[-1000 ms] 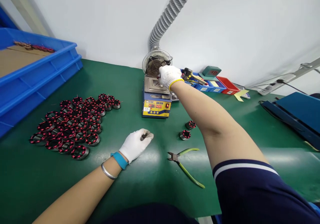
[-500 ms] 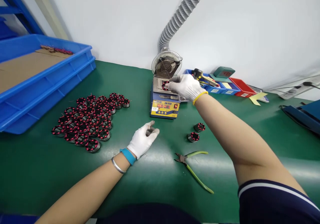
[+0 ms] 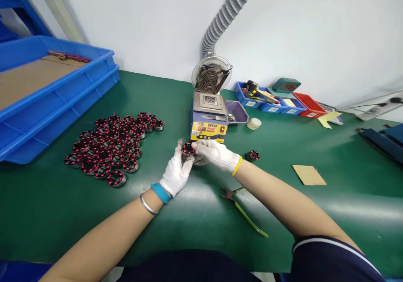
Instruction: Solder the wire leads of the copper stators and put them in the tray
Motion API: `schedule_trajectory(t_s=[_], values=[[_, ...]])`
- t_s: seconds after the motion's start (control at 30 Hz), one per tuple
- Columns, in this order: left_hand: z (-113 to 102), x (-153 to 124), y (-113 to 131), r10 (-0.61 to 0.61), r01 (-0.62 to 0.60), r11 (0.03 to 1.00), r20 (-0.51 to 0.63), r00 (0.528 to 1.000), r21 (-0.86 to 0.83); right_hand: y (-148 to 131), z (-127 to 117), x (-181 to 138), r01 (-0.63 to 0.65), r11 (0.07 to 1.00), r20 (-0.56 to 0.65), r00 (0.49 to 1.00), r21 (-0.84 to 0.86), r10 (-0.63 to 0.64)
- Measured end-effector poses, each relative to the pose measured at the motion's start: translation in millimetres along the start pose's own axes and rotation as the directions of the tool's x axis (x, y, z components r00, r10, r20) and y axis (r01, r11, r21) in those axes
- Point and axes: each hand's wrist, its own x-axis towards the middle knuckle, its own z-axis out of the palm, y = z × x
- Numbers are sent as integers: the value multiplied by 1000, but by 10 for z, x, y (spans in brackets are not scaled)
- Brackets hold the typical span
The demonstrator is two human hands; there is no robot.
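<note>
Both hands wear white gloves and meet in front of the solder pot [image 3: 208, 118]. My right hand [image 3: 217, 155] pinches a round coil with red windings [image 3: 188, 148] and holds it against my left hand [image 3: 176, 173], whose fingers close round the coil's lower side. A heap of several like coils [image 3: 115, 147] lies on the green mat [image 3: 47, 206] to the left. One single coil [image 3: 252, 155] sits just right of my right wrist. Green-handled cutters [image 3: 244, 212] lie partly under my right forearm.
Stacked blue trays [image 3: 53, 97] stand at the left, one with cardboard in it. A fan with a grey hose [image 3: 211, 78] is behind the solder pot. Small blue and red bins [image 3: 277, 101], a white round lid [image 3: 253, 123] and a cardboard piece [image 3: 309, 175] lie to the right.
My right hand came back from the solder pot with a coil and brought it down to my left hand, which rose to grip it. The second coil near my wrist is now hidden.
</note>
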Motion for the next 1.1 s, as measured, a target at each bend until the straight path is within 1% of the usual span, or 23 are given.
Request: schedule_trajectory(t_s=[0.07,0.13,0.2,0.23,0.3,0.37,0.43,0.47,0.53,0.6,0.67,0.83,0.97,1.1], values=[[4,-1,23,4,-2,1000,63,998,-24,-33,-72,18,-35,999,-9,999,-25,35],[13,1,64,-77,79,997,106,991,-13,-86,-148,47,-39,998,-58,998,-57,35],[27,8,102,-169,171,985,126,978,-9,-183,-260,93,-5,997,-187,982,-78,-9],[35,13,114,-192,196,981,135,972,-15,-252,-339,125,26,994,-274,960,-108,-55],[50,23,126,-195,201,979,147,970,-32,-422,-541,211,86,967,-438,880,-238,-186],[59,32,127,-192,198,980,148,970,-30,-605,-766,317,111,897,-534,769,-428,-350],[60,36,127,-200,205,979,145,969,-19,-758,-960,431,85,809,-568,669,-582,-479],[58,37,128,-203,208,978,145,968,-18,-814,-1031,489,59,772,-573,636,-633,-517],[52,38,131,-206,211,977,149,967,-21,-881,-1119,601,-5,720,-579,599,-694,-553],[47,38,132,-206,214,976,158,966,-32,-903,-1148,700,-66,693,-592,581,-718,-558],[45,38,130,-208,218,975,166,964,-45,-898,-1146,775,-100,671,-593,575,-735,-563],[53,40,116,-203,214,975,168,965,-51,-876,-1126,842,-145,617,-567,592,-774,-572],[54,45,125,-202,212,976,174,964,-44,-872,-1113,832,-180,606,-576,596,-775,-559],[50,44,138,-199,208,977,165,966,-40,-904,-1121,813,-167,606,-570,594,-778,-568]])
